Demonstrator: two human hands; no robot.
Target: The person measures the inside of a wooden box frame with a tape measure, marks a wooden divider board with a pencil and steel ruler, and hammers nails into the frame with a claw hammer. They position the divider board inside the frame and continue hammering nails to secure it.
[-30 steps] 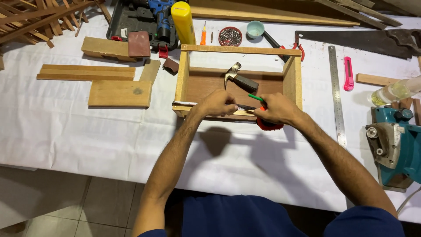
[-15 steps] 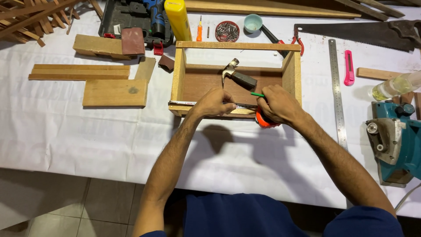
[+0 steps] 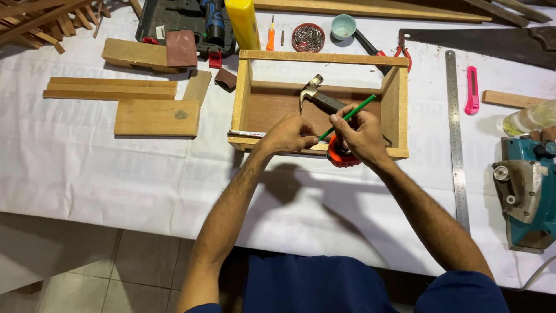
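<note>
Ref. landmark: wooden box frame (image 3: pixel 395 87), open-topped, on the white table cover (image 3: pixel 87 174). Your left hand (image 3: pixel 288 134) now sits on the frame's near rail, fingers curled down, pinning the tape measure blade (image 3: pixel 246 134) flat along that rail; the blade runs from the frame's near-left corner toward your hand. Your right hand (image 3: pixel 360 134) is clenched around a green pencil (image 3: pixel 349 115), tip down at the near rail just beside the left hand, shaft angled up and away over the frame interior. The orange-red tape measure case (image 3: pixel 339 157) lies under the right wrist, at the frame's near edge. Change vs. approx. 1 s ago: both hands have closed in toward each other, and the pencil has swung from lying low between them to standing clear w/ its tip at the blade. Judgement: measuring is set and the marking stroke is in hand; the blade must not slip until the mark is made. A claw hammer (image 3: pixel 315 95) rests inside the frame, head toward the far-left corner, untouched. Right of the frame: steel ruler (image 3: pixel 454 133), pink utility knife (image 3: pixel 472 90), hand saw (image 3: pixel 492 43), blue power tool (image 3: pixel 530 191). Left of the frame: wood offcuts (image 3: pixel 156 117). Beyond the frame: tin of nails (image 3: pixel 308 37), yellow bottle (image 3: pixel 243 23).
</note>
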